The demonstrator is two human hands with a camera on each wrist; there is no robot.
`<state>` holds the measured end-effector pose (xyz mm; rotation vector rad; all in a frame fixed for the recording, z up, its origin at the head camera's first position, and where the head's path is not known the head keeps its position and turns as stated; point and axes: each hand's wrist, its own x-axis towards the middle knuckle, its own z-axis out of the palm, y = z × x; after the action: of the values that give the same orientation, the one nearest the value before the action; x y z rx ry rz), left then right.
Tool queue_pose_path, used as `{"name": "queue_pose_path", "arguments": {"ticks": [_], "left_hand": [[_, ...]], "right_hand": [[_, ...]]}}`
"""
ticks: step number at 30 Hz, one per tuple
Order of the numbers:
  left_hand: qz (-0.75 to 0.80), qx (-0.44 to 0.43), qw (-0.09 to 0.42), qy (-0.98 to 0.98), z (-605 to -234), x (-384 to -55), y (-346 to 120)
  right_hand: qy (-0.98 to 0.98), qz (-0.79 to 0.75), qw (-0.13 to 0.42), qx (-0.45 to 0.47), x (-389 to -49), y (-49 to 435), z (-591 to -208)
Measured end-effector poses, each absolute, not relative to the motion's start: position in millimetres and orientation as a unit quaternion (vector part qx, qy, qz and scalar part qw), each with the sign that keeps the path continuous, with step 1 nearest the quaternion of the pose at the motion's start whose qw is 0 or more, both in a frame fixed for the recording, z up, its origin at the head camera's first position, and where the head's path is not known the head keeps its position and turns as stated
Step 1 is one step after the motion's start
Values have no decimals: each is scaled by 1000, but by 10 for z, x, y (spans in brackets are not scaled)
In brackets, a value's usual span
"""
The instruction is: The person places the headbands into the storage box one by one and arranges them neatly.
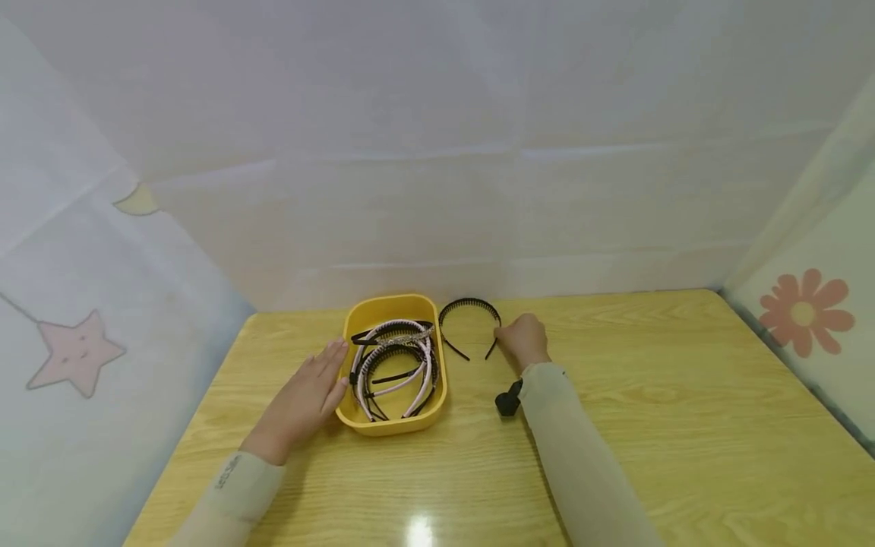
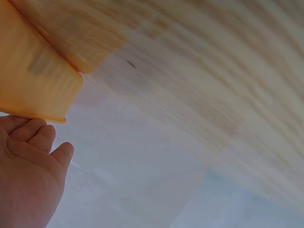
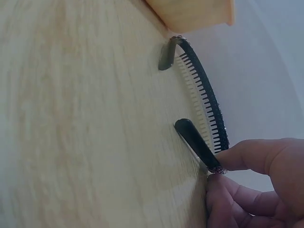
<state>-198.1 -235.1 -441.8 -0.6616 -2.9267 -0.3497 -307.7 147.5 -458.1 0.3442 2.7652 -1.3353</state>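
Observation:
A black toothed headband (image 1: 470,301) lies on the table just right of a yellow bin, its two ends toward me. My right hand (image 1: 525,340) pinches its right arm between thumb and fingers; the right wrist view shows the comb teeth of the headband (image 3: 204,88) and the thumb on its side. My left hand (image 1: 311,391) rests with extended fingers against the left side of the yellow bin (image 1: 393,428). In the left wrist view the fingertips touch below the bin's rim (image 2: 42,118). Inside the bin lie several headbands (image 1: 396,368), black, pale pink and one glittery.
The wooden table (image 1: 649,410) reaches to a white cloth backdrop (image 1: 437,220) behind the bin. Cloth side walls carry a pink star (image 1: 77,353) on the left and a red flower (image 1: 807,313) on the right. A small black piece (image 1: 508,399) sits at the right wrist.

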Motion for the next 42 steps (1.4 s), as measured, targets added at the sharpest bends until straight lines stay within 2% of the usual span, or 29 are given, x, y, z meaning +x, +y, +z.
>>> {"name": "queue_pose_path", "arguments": {"ticks": [16,33,42], "left_hand": [[-121,-223,56,-966,-4386,-1947,-2346],[-119,-218,57,-967,-4390,-1956,-2347],[-120,-222,56,-966,-4393,-1985,-2352]], "right_hand": [[854,-503,14,132,-2958,1558,-4559],[720,-672,103,141,-2780,1728,-4528],[699,-696,114,116,-2663,1788,-4552]]}}
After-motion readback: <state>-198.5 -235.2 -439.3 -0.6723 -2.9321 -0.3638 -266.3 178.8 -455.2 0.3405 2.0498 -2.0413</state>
